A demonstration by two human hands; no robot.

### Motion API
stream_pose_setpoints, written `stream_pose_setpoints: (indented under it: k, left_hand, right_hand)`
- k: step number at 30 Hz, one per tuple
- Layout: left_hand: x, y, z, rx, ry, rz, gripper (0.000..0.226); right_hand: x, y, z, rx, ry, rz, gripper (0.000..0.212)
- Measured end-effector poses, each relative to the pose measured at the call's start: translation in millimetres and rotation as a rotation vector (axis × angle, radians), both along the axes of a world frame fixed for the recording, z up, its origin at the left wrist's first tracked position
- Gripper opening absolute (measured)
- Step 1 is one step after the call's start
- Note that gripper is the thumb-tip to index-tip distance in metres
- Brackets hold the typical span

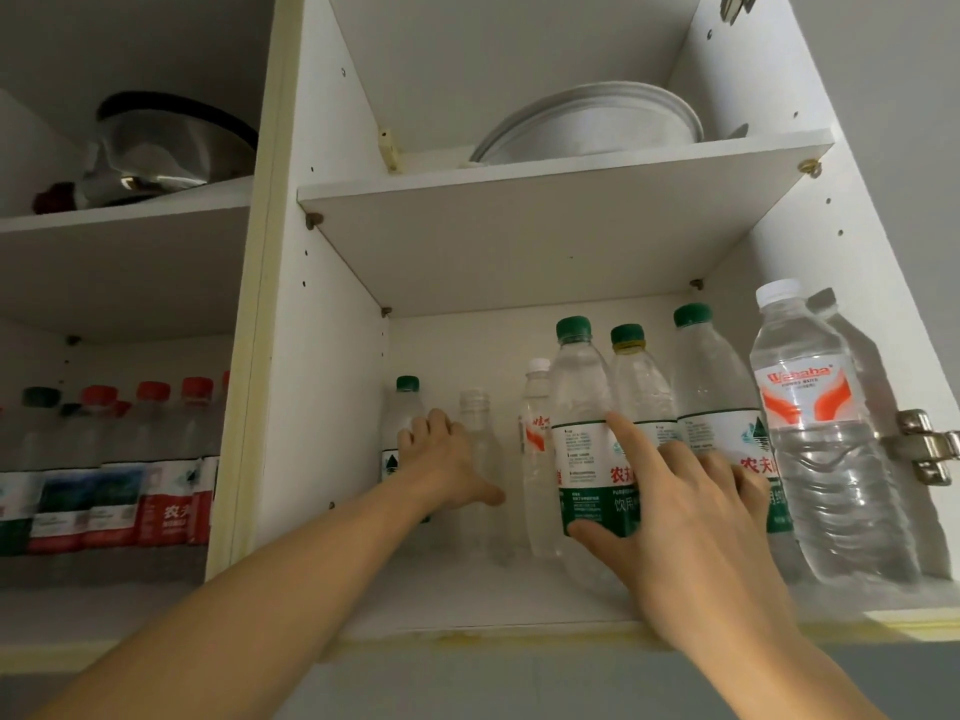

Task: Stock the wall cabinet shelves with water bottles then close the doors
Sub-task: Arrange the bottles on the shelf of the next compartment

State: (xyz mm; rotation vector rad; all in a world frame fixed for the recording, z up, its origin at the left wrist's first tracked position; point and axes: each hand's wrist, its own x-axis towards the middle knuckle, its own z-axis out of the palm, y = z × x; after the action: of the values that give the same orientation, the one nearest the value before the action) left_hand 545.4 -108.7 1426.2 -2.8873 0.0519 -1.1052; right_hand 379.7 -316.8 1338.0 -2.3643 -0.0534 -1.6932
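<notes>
Head view: left hand (441, 462) grips a capless clear plastic bottle (480, 459); right hand (680, 517) holds a green-labelled 农夫 bottle (584, 439) beside a Wahaha bottle (810, 423).

Matt white laminate shelf (519, 220), clear glossy plastic bottles (826, 449) with printed film labels, smooth green plastic caps (573, 328), shiny metal hinge (924, 446), glossy white bowl (597, 124), polished steel pot (156, 158)
</notes>
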Motion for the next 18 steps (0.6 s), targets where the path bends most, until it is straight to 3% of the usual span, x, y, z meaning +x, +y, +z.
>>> stream_pose_setpoints:
  k: [6, 11, 18]
  left_hand:
    - [-4.7, 11.9, 0.5, 0.167, 0.008, 0.185, 0.124]
    - [-4.7, 14.1, -2.2, 0.151, -0.080, 0.205, 0.144]
    - [-12.2, 10.3, -9.3, 0.112, -0.077, 0.162, 0.139]
  right_hand:
    - [-0.5, -0.4, 0.7, 0.014, -0.004, 0.016, 0.101]
    - [1.6, -1.0, -0.7, 0.025, -0.020, 0.025, 0.099]
    - [-1.5, -1.0, 0.8, 0.020, 0.038, 0.019, 0.099]
